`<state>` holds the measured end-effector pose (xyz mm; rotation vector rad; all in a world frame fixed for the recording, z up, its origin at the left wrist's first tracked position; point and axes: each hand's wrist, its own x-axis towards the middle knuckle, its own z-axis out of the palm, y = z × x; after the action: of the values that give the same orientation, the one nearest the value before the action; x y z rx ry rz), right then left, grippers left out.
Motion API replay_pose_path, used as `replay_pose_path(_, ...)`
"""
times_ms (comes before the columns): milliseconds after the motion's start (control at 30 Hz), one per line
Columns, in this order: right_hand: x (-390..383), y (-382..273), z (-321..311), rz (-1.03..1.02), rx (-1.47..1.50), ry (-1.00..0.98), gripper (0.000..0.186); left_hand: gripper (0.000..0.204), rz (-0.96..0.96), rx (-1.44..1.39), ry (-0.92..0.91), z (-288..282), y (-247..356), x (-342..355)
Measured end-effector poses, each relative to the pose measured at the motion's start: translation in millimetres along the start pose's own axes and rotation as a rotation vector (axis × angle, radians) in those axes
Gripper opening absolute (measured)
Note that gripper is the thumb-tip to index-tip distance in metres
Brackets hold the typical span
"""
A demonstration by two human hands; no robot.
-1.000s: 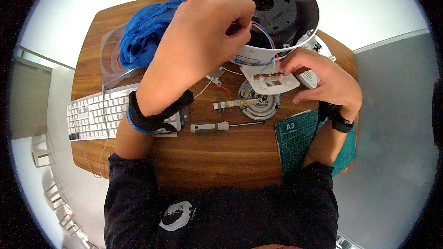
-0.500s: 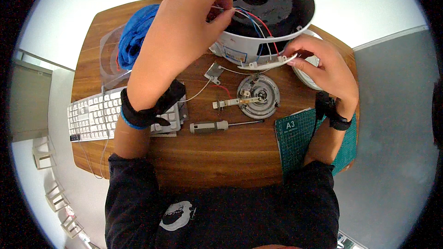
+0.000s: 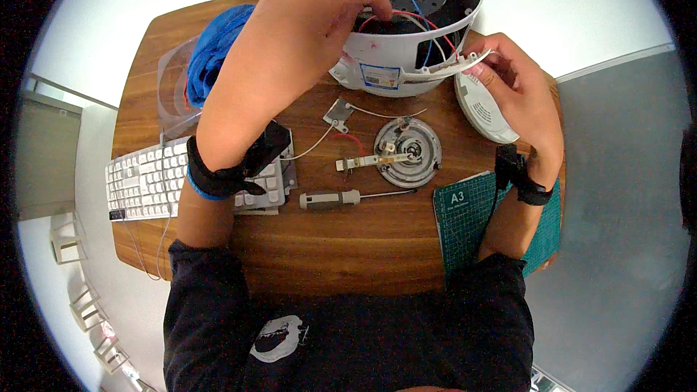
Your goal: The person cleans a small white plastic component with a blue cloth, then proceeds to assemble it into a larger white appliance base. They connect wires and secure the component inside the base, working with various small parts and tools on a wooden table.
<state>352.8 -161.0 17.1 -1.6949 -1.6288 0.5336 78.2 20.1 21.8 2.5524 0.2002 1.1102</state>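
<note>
My left hand is closed at the near rim of a white round housing with a black interior, its curled fingertips pinching the coloured wires, though partly hidden. My right hand grips a curved white panel by its end, beside the housing's side opening; wires run from the panel up inside. A white round cover with slots stands behind my right hand. Below lie a round metal plate with fittings, a small grey plate with leads and a grey-handled screwdriver.
On the wooden table, a white keyboard lies at left, a blue cloth on a clear plastic piece behind it, and a green cutting mat at right. Chairs stand on the floor at far left.
My right hand has risen with the white panel toward the housing. My left hand has moved up and left, then slightly right, drawing wires at the rim; the housing sits slightly higher.
</note>
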Motion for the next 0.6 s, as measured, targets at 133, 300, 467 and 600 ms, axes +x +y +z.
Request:
replay_pose_path(133,5.6,1.6,4.7,-0.083,0.040,0.100,0.021,0.029,0.051,-0.067,-0.062,1.6,-1.8,-1.6)
replay_pose_path(300,6.0,-4.4,1.3,-0.037,0.060,0.130,0.024,0.028,0.015,-0.113,-0.077,10.6,2.4,-3.3)
replay_pose_path(467,3.3,-4.3,-0.4,-0.067,0.080,0.071,0.031,0.032,0.025,-0.088,-0.077,21.3,5.5,-6.8)
replay_pose_path(600,2.9,-4.4,-1.8,-0.111,0.035,0.060,0.033,0.033,0.035,-0.070,-0.118,18.8,2.2,-5.5)
